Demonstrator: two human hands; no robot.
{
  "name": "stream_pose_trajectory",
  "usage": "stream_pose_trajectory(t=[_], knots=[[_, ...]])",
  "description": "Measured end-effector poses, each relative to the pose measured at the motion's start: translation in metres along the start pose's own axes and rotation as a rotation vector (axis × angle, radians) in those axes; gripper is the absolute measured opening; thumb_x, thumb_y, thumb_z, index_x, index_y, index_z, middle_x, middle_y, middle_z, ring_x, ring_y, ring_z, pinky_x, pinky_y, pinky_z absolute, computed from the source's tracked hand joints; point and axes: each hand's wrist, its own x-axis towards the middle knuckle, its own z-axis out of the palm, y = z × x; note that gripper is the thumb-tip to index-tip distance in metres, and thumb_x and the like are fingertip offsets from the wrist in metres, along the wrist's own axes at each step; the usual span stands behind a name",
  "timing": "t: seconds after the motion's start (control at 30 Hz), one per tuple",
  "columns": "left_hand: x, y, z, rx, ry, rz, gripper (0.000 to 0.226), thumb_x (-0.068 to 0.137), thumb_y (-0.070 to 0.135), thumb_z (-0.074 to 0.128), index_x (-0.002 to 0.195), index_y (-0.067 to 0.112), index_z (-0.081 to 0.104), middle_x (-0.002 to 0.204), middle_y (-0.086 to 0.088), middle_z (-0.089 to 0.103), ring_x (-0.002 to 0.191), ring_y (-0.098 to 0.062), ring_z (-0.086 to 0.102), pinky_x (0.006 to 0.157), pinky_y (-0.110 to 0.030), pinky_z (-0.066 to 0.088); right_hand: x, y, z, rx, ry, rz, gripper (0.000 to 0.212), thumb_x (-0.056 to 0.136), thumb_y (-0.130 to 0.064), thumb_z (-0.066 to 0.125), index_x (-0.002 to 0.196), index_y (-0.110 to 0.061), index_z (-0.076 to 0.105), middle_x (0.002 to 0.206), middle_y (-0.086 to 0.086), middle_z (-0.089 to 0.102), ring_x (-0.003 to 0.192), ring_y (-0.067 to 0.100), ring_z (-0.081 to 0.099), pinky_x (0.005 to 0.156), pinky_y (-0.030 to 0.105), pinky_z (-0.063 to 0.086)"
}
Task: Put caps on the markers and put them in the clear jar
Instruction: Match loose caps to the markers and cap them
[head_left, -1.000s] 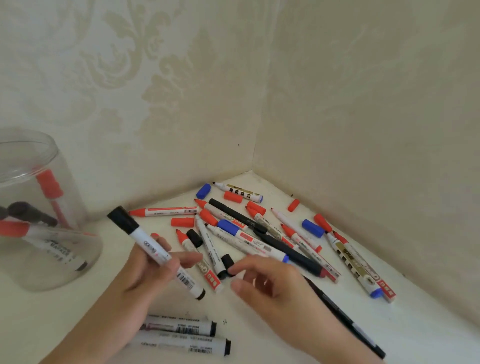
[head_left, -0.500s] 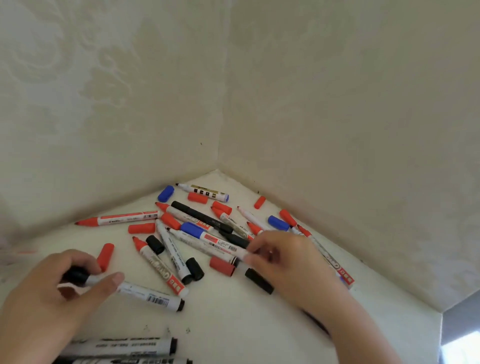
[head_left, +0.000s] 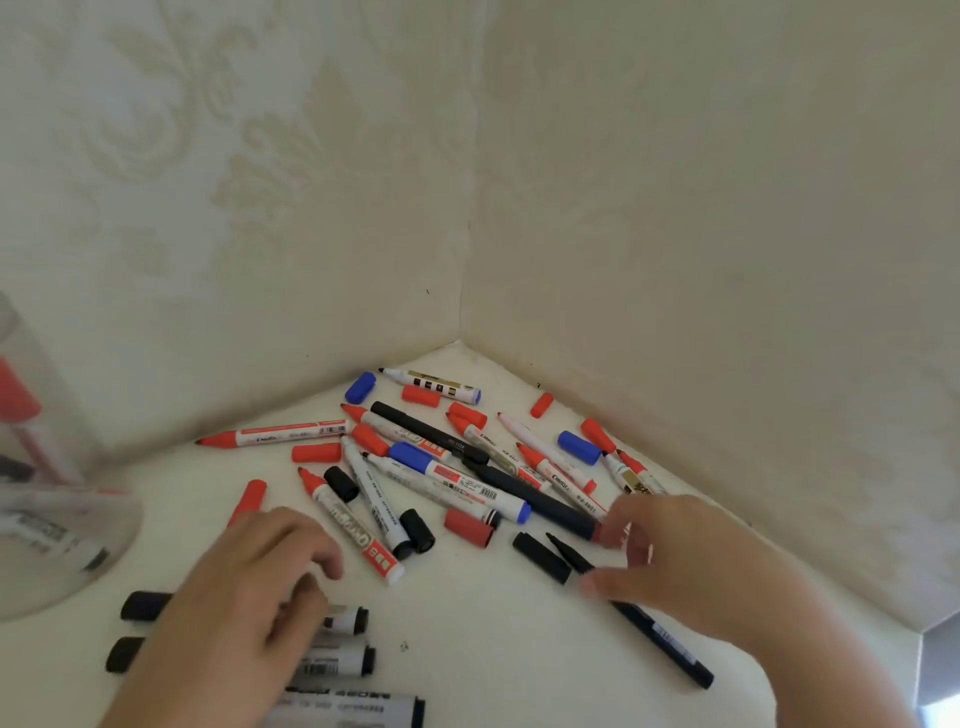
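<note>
Many markers and loose red, blue and black caps lie scattered in the corner of the white table. The clear jar stands at the left edge with several capped markers inside. My left hand hovers with loosely curled fingers over a black-capped marker lying flat beside two more capped ones. My right hand has its fingers spread, and its thumb touches an uncapped thin black pen. A loose black cap lies just left of that pen's tip.
Two wallpapered walls meet behind the pile and close off the back and the right. A loose red cap and two small black caps lie between my hands. The table's right edge is close to my right arm.
The view swung back left, bringing the jar into sight. My left hand laid the black-capped marker down beside the two capped ones. My right hand moved down to the thin black pen.
</note>
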Motion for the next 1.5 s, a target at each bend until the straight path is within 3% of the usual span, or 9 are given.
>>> stream_pose_trajectory(t=[0.2, 0.53, 0.73, 0.87, 0.93, 1.07, 1.17, 1.37, 1.5], knots=[[-0.002, 0.021, 0.017, 0.000, -0.169, 0.236, 0.007, 0.080, 0.043, 0.046, 0.086, 0.039, 0.047, 0.084, 0.022, 0.055, 0.084, 0.008, 0.041, 0.077, -0.016, 0.036, 0.008, -0.016, 0.018, -0.121, -0.036, 0.052, 0.059, 0.064, -0.074, 0.056, 0.104, -0.030, 0.051, 0.100, -0.010, 0.059, 0.094, 0.012, 0.054, 0.072, 0.026, 0.041], [-0.001, 0.005, 0.018, 0.047, -0.290, 0.241, 0.039, 0.069, 0.073, 0.042, 0.096, 0.047, 0.045, 0.098, 0.028, 0.048, 0.091, 0.008, 0.038, 0.066, -0.009, 0.042, 0.013, -0.012, 0.027, -0.003, 0.100, -0.068, 0.012, 0.088, -0.045, 0.046, 0.084, -0.034, 0.050, 0.089, -0.012, 0.061, 0.082, 0.008, 0.055, 0.071, 0.021, 0.045], [-0.002, -0.009, 0.014, -0.017, -0.253, 0.167, 0.046, 0.075, 0.079, 0.028, 0.101, 0.047, 0.050, 0.095, 0.030, 0.050, 0.089, 0.010, 0.040, 0.063, -0.014, 0.049, 0.005, -0.044, 0.026, 0.280, 0.120, -0.241, 0.011, 0.086, -0.052, 0.046, 0.089, -0.042, 0.043, 0.070, -0.013, 0.050, 0.061, 0.000, 0.047, 0.056, 0.017, 0.039], [0.000, -0.009, 0.015, -0.029, -0.240, 0.134, 0.042, 0.076, 0.078, 0.031, 0.097, 0.046, 0.047, 0.086, 0.028, 0.052, 0.081, 0.009, 0.042, 0.062, -0.014, 0.046, 0.010, -0.062, 0.045, 0.213, 0.032, -0.330, 0.045, 0.072, -0.057, 0.062, 0.112, -0.042, 0.047, 0.093, -0.027, 0.048, 0.082, -0.006, 0.048, 0.072, 0.013, 0.042], [0.000, -0.011, 0.014, -0.034, -0.219, 0.113, 0.041, 0.079, 0.075, 0.029, 0.094, 0.044, 0.050, 0.084, 0.028, 0.051, 0.081, 0.009, 0.042, 0.064, -0.017, 0.042, 0.014, -0.064, 0.050, 0.219, -0.041, -0.342, 0.040, 0.075, -0.052, 0.063, 0.112, -0.039, 0.053, 0.107, -0.024, 0.050, 0.096, -0.001, 0.050, 0.086, 0.019, 0.045], [0.000, -0.003, 0.008, -0.036, -0.189, 0.107, 0.037, 0.086, 0.065, 0.025, 0.091, 0.041, 0.052, 0.085, 0.028, 0.050, 0.082, 0.008, 0.040, 0.064, -0.012, 0.041, 0.015, -0.066, 0.053, 0.267, -0.045, -0.381, 0.012, 0.080, -0.046, 0.061, 0.076, -0.038, 0.052, 0.083, -0.020, 0.047, 0.079, -0.004, 0.044, 0.071, 0.013, 0.040], [-0.001, 0.005, 0.011, -0.079, -0.180, 0.102, 0.034, 0.085, 0.065, 0.029, 0.098, 0.042, 0.049, 0.088, 0.030, 0.046, 0.087, 0.008, 0.042, 0.064, -0.010, 0.041, 0.013, -0.070, 0.053, 0.460, -0.018, -0.367, 0.008, 0.080, -0.038, 0.064, 0.077, -0.040, 0.058, 0.086, -0.023, 0.051, 0.087, -0.015, 0.044, 0.070, 0.004, 0.037], [-0.002, 0.015, 0.011, -0.250, -0.139, 0.026, 0.035, 0.081, 0.065, 0.040, 0.096, 0.038, 0.056, 0.082, 0.027, 0.055, 0.083, 0.010, 0.051, 0.074, -0.008, 0.040, 0.012, -0.080, 0.062, 0.689, -0.001, -0.430, 0.009, 0.077, -0.035, 0.068, 0.086, -0.033, 0.067, 0.081, -0.005, 0.060, 0.070, 0.004, 0.053, 0.061, 0.015, 0.041], [-0.001, 0.018, 0.002, -0.288, -0.132, -0.100, 0.017, 0.079, 0.029, 0.067, 0.083, 0.038, 0.053, 0.081, 0.021, 0.061, 0.070, 0.013, 0.054, 0.064, -0.005, 0.041, 0.011, -0.071, 0.056, 0.636, -0.020, -0.411, 0.010, 0.087, -0.035, 0.056, 0.095, -0.040, 0.056, 0.072, -0.019, 0.056, 0.060, -0.001, 0.047, 0.055, 0.012, 0.038]])
